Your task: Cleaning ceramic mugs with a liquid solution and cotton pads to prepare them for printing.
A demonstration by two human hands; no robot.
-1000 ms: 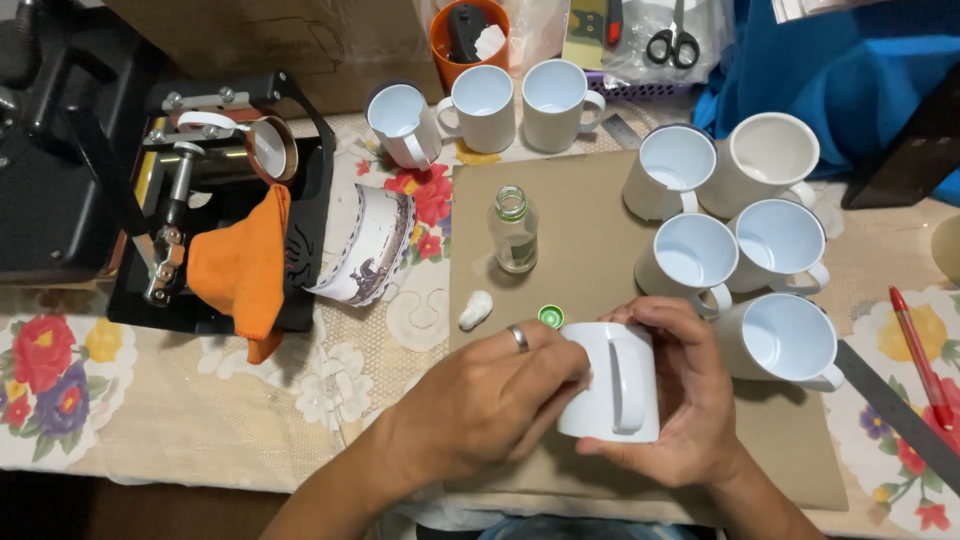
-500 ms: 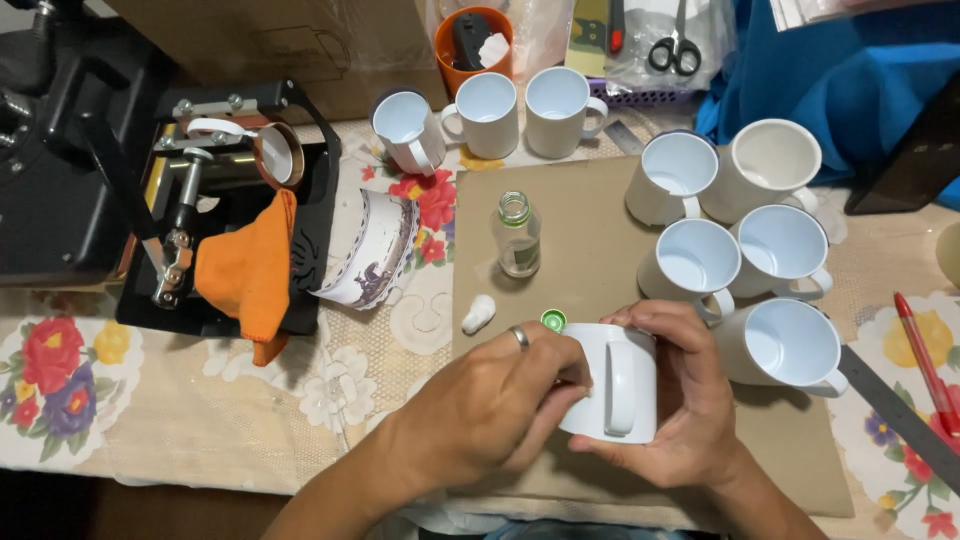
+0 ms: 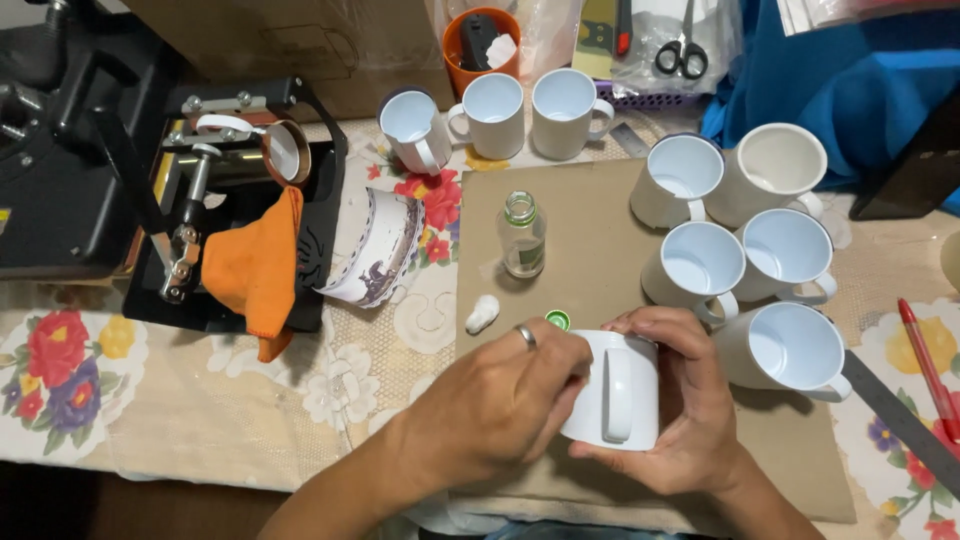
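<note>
Floral tablecloth with a brown cardboard mat laid over it, cluttered bench. White mug sits low centre of frame, held off the mat between both hands, handle facing the camera, long axis roughly vertical in the picture. Right hand cups the mug from right and below, fingers wrapped over the top edge. Left hand (ring on one finger) presses against the mug's left wall, fingers curled; whether it pinches something small there, cannot tell. Both hands touch the mug, so neither is nearer.

Containers:
- Five more white mugs, all empty, right of centre; nearest one just beside the right hand.
- Three white mugs in a row at top centre, empty.
- Small glass bottle upright, uncapped, contents unclear; green cap lies just above the left hand.
- Orange cup at top, holds dark items.

Mug heat press upper left, orange cloth draped over it.
</note>
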